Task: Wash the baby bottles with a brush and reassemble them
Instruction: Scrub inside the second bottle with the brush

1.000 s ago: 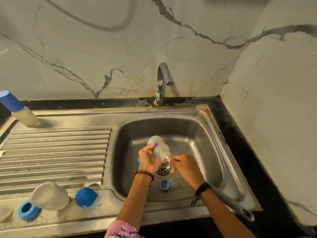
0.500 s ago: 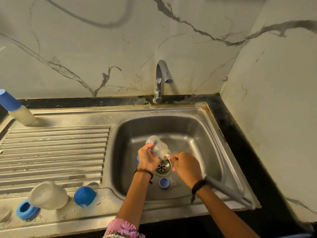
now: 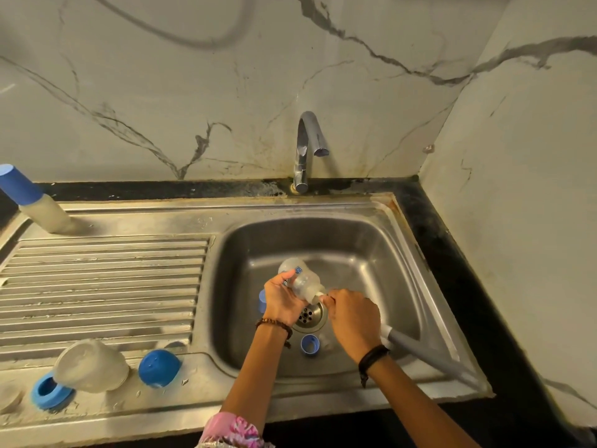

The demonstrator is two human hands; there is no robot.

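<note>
A clear baby bottle (image 3: pixel 299 279) is held tilted above the drain (image 3: pixel 310 315) of the steel sink (image 3: pixel 371 253), its mouth pointing down to the right. It is gripped by the left hand (image 3: pixel 281 301), whose fingers are curled round its body. The grey handle of a brush (image 3: pixel 429 352) is clasped in the right hand (image 3: pixel 353 320), fingers wrapped tight about it — the brush's white neck enters the bottle's mouth, and its head cannot be made out. A blue ring (image 3: pixel 310 344) lies on the basin floor just near of the drain. On the drainboard (image 3: pixel 103 286) at the near left, a second bottle (image 3: pixel 92 365) lies on its side, touching a blue collar (image 3: pixel 50 390), with a blue cap (image 3: pixel 159 368) just to its right. A blue-topped bottle (image 3: pixel 35 205) stands at the far left.
</note>
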